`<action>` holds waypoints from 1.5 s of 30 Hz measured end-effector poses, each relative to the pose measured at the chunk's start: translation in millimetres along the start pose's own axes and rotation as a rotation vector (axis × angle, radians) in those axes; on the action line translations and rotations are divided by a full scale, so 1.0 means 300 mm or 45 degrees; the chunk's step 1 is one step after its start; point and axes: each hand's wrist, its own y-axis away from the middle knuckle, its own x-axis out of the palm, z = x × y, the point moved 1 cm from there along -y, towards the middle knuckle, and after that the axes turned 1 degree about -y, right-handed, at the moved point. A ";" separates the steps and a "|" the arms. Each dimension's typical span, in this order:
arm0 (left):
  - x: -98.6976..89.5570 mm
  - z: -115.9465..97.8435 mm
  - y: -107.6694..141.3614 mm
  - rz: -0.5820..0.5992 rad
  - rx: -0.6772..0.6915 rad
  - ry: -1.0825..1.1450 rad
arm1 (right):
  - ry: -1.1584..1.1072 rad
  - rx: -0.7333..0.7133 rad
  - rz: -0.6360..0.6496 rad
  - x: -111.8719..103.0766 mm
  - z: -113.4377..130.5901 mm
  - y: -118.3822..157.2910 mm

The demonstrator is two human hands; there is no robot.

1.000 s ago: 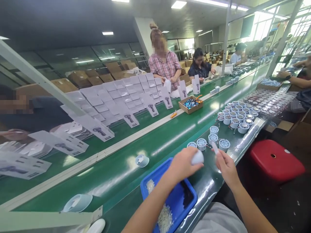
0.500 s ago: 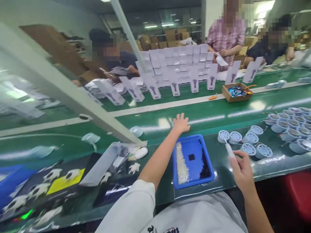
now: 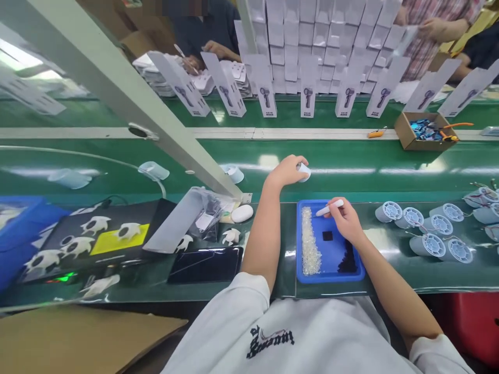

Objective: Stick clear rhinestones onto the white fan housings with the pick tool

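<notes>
My left hand [image 3: 287,171] reaches over the green belt, its fingers wrapped round a small pale-blue cylindrical housing [image 3: 305,172] that lies tilted there. Closed on a white pen-shaped tool [image 3: 330,208], my right hand [image 3: 345,221] hovers above the blue tray [image 3: 299,244]. The tool's thin tip points left, near a strip of small clear pieces [image 3: 311,249] along the tray's left side. Small black pieces [image 3: 348,259] lie at the lower right, and a black square [image 3: 327,236] sits mid-tray. Whether the tip touches any piece I cannot tell.
Several pale-blue housings with wires [image 3: 429,244] stand on the right. A slanted metal post [image 3: 156,119] crosses on the left, near white turtle-shaped parts [image 3: 232,236] and a dark flat panel [image 3: 205,265]. Beyond the belt stand white boxes [image 3: 307,88] and an open carton [image 3: 424,140]; co-workers' hands show behind.
My right hand has moved left with the pen-shaped tool, from the standing housings to over the tray. My left hand's spread fingers have closed round a housing. The view has tilted downward.
</notes>
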 end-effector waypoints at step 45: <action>-0.116 -0.031 0.094 0.341 -0.213 -0.238 | 0.483 -0.571 -0.028 -0.045 0.054 0.024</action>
